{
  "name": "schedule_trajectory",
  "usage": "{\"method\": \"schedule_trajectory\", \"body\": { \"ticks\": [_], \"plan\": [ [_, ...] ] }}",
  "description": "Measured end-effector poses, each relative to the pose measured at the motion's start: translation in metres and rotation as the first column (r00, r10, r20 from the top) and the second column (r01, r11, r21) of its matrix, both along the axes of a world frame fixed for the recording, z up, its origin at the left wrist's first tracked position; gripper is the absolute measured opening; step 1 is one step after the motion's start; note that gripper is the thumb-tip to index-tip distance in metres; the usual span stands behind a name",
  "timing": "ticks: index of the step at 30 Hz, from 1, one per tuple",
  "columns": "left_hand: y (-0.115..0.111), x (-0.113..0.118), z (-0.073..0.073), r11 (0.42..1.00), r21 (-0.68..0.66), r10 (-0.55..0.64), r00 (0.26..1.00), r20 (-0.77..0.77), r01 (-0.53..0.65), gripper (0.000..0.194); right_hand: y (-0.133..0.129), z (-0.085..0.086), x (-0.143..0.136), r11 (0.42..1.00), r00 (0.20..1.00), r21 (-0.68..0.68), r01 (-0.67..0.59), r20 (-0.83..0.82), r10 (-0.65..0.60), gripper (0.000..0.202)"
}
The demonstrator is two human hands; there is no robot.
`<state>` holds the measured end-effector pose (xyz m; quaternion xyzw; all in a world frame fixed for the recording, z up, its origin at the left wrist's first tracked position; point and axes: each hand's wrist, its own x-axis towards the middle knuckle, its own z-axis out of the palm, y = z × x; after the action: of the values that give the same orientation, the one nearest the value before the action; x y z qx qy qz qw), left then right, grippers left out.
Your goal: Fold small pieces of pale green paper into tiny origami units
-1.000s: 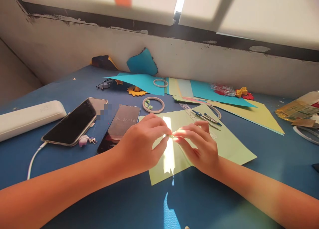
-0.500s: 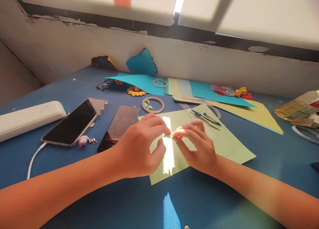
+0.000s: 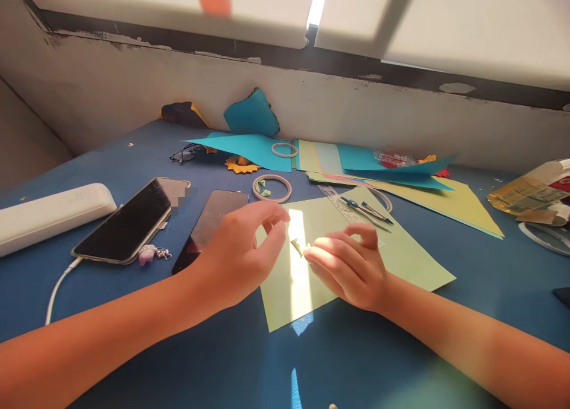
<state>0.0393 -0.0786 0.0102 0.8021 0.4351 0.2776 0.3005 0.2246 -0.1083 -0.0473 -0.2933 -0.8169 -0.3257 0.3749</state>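
My right hand point(image 3: 350, 266) pinches a small folded piece of green paper point(image 3: 296, 246) between thumb and fingertips, a little above the light green sheet point(image 3: 405, 251). A strip of sunlight crosses the folded piece and the sheet. My left hand point(image 3: 249, 249) is just left of it, apart from the paper, with loosely curled fingers and the thumb near the index fingertip. Nothing shows in it. Beneath the left hand, a phone point(image 3: 222, 204) with a timer on its screen is partly covered.
Behind the hands lies a tape roll point(image 3: 290, 189) with small folded green pieces inside its ring. A compass point(image 3: 356, 206) and ruler point(image 3: 328, 191) rest on the sheet. At left are another phone point(image 3: 133, 219) and a white power strip point(image 3: 53, 216); a bottle point(image 3: 525, 189) lies at right.
My left hand has let go of the folded green paper and drawn back to the left. The piece has tilted in my right hand, whose fingers have curled in more.
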Motion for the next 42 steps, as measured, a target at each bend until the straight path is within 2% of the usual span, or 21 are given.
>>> {"method": "schedule_trajectory", "body": {
  "ticks": [2,4,5,7,10,13,16,19,23,27,29,34,37,42],
  "plan": [
    [-0.001,0.0,0.004,0.963,-0.27,-0.03,0.999,-0.03,0.021,0.027,0.0,0.002,0.0,0.996,0.999,0.09,0.018,0.036,-0.021,0.006],
    [-0.002,0.001,0.006,0.875,-0.477,-0.102,0.995,-0.009,0.086,0.033,0.0,0.006,-0.001,0.986,0.997,0.167,0.025,0.065,-0.036,0.004],
    [-0.002,0.001,0.007,0.834,-0.539,-0.129,0.992,0.018,0.118,0.034,0.0,0.009,-0.001,0.98,0.996,0.2,0.025,0.074,-0.041,0.009],
    [-0.003,0.001,0.005,0.793,-0.587,-0.145,0.986,0.084,0.166,0.032,-0.002,0.013,-0.001,0.97,0.995,0.241,0.027,0.09,-0.05,0.018],
    [-0.003,0.001,0.002,0.782,-0.586,-0.129,0.975,0.182,0.213,0.024,-0.004,0.015,0.0,0.974,0.995,0.223,0.04,0.085,-0.06,0.017],
    [-0.003,0.002,0.0,0.787,-0.575,-0.103,0.967,0.235,0.223,0.019,-0.005,0.01,0.001,0.993,0.998,0.104,0.062,0.008,-0.063,0.009],
    [-0.003,0.003,0.0,0.819,-0.542,-0.075,0.971,0.228,0.19,0.018,-0.004,0.005,0.0,0.998,0.993,-0.053,0.032,-0.115,-0.038,0.025],
    [-0.005,0.003,0.001,0.874,-0.457,-0.085,0.978,0.19,0.165,0.02,-0.004,0.003,-0.004,0.971,0.955,-0.228,-0.077,-0.298,0.006,0.033],
    [-0.008,0.002,-0.002,0.94,-0.301,-0.14,0.986,0.085,0.159,0.02,-0.005,0.004,-0.011,0.91,0.889,-0.376,-0.176,-0.458,-0.017,0.02],
    [-0.01,0.001,-0.003,0.966,-0.207,-0.155,0.988,0.011,0.154,0.022,-0.009,0.006,-0.016,0.868,0.859,-0.445,-0.219,-0.51,-0.044,0.009],
    [-0.01,0.001,-0.003,0.971,-0.177,-0.164,0.986,-0.006,0.16,0.023,-0.011,0.007,-0.017,0.825,0.834,-0.508,-0.247,-0.545,-0.086,0.006],
    [-0.009,0.001,-0.003,0.97,-0.178,-0.172,0.985,-0.01,0.168,0.022,-0.014,0.009,-0.018,0.73,0.801,-0.596,-0.333,-0.588,-0.114,0.008],
    [-0.009,0.002,-0.005,0.968,-0.189,-0.165,0.986,0.015,0.165,0.019,-0.015,0.009,-0.019,0.723,0.803,-0.602,-0.339,-0.585,-0.111,0.007],
    [-0.01,0.003,-0.011,0.977,-0.16,-0.133,0.99,0.049,0.139,0.018,-0.016,0.007,-0.021,0.757,0.802,-0.582,-0.297,-0.582,-0.134,0.007]
  ]
}}
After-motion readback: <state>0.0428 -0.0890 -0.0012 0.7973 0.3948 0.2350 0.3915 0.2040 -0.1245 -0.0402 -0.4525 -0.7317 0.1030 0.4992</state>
